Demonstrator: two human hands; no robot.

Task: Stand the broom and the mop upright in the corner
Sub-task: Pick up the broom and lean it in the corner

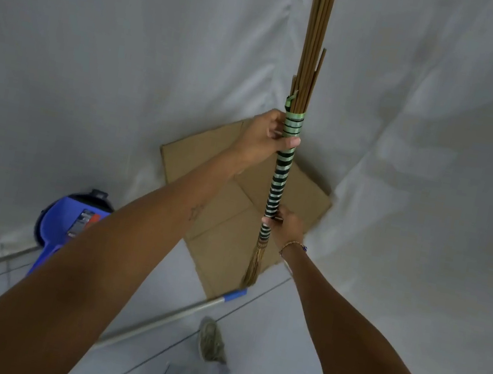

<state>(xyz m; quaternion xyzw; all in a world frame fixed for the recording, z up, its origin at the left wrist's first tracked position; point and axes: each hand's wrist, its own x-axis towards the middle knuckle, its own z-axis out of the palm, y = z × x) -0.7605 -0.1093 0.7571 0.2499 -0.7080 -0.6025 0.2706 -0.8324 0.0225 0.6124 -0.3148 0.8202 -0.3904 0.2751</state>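
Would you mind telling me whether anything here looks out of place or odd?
Yes: the mop lies flat across the floor rather than upright in the corner. Flattened cardboard covers the corner floor, where both hands hold the broom upright.

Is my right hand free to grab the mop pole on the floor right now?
Probably not yet. The right hand is closed around the broom, as is the left hand. The mop pole lies unobstructed on the floor below, so release the broom first.
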